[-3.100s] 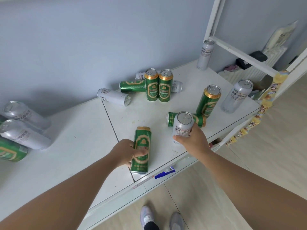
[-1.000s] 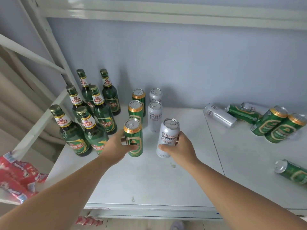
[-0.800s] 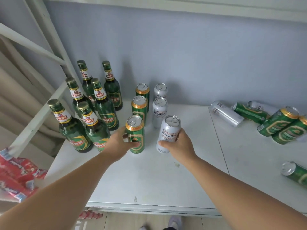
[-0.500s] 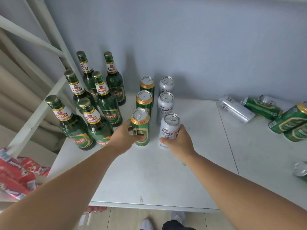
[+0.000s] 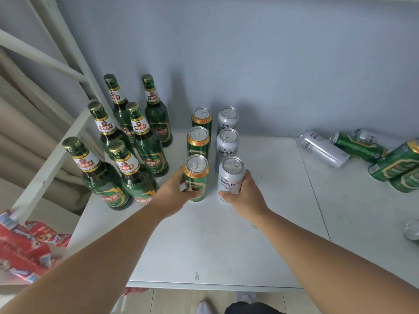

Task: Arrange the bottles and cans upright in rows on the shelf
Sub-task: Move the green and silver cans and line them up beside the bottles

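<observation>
**Q:** What does the left hand (image 5: 174, 193) hold?

**A:** Its fingers and thumb are curled round a green can (image 5: 196, 177). The can stands upright on the white shelf (image 5: 215, 245) at centre frame. Behind it, toward the wall, two more green cans (image 5: 198, 141) stand in line.

**Q:** And the right hand (image 5: 244, 196)?

**A:** It grips a silver can (image 5: 231, 175), also upright, just right of the green one. Two more silver cans (image 5: 227, 143) stand in line behind it.

**Q:** Where are the bottles?

**A:** Six green bottles (image 5: 149, 141) stand upright in two rows left of the cans, toward the frame's upper left.

**Q:** What occupies the right edge?

**A:** A fallen silver can (image 5: 323, 148) and a fallen green can (image 5: 358, 147) lie on their sides, well apart from the rows. Red packets (image 5: 25, 245) show at lower left.
</observation>
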### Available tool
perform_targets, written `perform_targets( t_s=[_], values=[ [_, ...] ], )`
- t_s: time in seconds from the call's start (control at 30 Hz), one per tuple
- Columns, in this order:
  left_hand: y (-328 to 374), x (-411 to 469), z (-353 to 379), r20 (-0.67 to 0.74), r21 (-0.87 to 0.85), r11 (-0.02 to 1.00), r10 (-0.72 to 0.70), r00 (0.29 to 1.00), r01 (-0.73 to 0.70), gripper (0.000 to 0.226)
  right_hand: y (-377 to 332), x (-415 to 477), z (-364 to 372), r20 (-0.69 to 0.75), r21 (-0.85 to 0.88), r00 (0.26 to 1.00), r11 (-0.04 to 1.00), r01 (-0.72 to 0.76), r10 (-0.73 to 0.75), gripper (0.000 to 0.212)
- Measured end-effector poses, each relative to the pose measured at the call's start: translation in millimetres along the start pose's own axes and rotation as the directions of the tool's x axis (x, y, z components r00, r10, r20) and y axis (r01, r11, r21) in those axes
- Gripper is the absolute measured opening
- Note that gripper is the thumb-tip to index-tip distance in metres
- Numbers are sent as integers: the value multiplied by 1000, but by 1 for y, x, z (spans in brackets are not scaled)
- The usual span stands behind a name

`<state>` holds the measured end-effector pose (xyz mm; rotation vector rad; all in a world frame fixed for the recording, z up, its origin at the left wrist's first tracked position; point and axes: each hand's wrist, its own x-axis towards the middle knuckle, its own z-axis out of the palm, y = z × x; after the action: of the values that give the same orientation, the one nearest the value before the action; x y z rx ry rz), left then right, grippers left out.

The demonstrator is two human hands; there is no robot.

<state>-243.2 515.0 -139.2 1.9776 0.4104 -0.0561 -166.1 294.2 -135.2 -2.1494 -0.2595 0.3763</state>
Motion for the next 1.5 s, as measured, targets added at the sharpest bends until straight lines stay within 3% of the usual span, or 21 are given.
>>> perform_targets(
  t_s=[0.4,0.67,1.13,1.5],
  values=[
    [0,1,1,31,-34,999,0,1000,1,72,2,10,2,29,-9,1000,1000,11,-11,61],
    [2,0,1,38,-102,993,-60,997,64,63,0,5,0,47,-38,998,999,-26,28,63],
    [13,-15,3,-46,-56,996,-74,996,72,59,0,-6,-20,24,-138,999,990,-33,37,67],
    [19,-37,2,-63,-69,996,-56,996,52,53,-5,-34,-36,9,-257,1000,966,19,-17,53]
  ],
)
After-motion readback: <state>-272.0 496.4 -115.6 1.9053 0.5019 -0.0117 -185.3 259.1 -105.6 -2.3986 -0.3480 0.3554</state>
